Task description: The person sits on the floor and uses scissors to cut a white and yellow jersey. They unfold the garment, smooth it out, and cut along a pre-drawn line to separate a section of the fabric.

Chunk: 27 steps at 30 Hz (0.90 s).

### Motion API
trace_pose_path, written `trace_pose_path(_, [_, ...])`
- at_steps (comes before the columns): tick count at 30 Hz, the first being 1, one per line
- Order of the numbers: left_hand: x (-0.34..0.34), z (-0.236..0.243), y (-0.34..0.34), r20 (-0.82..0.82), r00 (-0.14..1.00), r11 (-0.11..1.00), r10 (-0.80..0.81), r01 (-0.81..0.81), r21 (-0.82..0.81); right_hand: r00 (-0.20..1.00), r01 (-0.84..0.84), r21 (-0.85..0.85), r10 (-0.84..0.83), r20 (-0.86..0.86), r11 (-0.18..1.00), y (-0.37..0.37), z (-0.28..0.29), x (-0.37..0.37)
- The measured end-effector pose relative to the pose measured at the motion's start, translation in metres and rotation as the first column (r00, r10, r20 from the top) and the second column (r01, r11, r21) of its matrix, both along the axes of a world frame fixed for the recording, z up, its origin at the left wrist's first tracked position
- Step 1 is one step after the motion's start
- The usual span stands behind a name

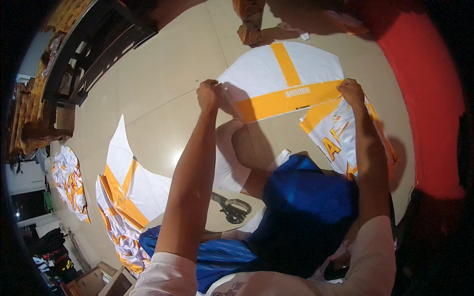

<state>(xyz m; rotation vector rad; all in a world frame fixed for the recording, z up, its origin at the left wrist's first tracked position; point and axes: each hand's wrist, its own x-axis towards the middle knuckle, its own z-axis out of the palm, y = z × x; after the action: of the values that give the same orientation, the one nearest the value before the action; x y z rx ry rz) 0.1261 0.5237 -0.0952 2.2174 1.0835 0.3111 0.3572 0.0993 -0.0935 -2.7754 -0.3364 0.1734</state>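
Note:
In front of me a white sleeve-shaped cloth panel (256, 66) with a yellow cross stripe and a yellow hem band is spread out near the floor. My left hand (210, 93) is closed at its left corner. My right hand (351, 91) pinches its right edge at the end of the yellow band. Under my right forearm lies a white and yellow printed jersey piece (326, 135), partly hidden by the arm. Black-handled scissors (233, 211) rest on the floor between my legs, their blades mostly covered by my left arm.
White and yellow cut pieces (140, 190) are piled at my left, with another bundle (70, 182) farther off. A carved wooden leg (249, 22) stands beyond the panel. Dark wooden furniture (74, 64) is at the far left, a red surface (419, 89) at the right.

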Motion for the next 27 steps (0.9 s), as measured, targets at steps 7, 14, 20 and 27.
trace_pose_path(7, [0.041, -0.004, -0.002, -0.195, 0.977, 0.996, 0.081, -0.074, 0.043, 0.998, 0.047, 0.354, -0.030, -0.054, 0.934, -0.024, -0.033, 0.026])
trace_pose_path(14, [0.044, 0.020, -0.010, -0.199, 0.980, 1.000, -0.018, 0.016, -0.013, 0.993, 0.046, 0.210, -0.023, -0.112, 0.977, -0.038, -0.033, 0.036])
trace_pose_path(20, [0.033, 0.013, 0.005, -0.122, 0.990, 0.992, 0.067, -0.053, 0.116, 0.999, -0.001, 0.203, 0.012, -0.050, 0.979, -0.019, -0.024, 0.024])
trace_pose_path(27, [0.032, 0.000, 0.008, -0.110, 0.989, 0.994, -0.096, 0.101, 0.045, 1.000, -0.007, 0.110, 0.009, -0.017, 0.994, -0.020, -0.016, 0.020])
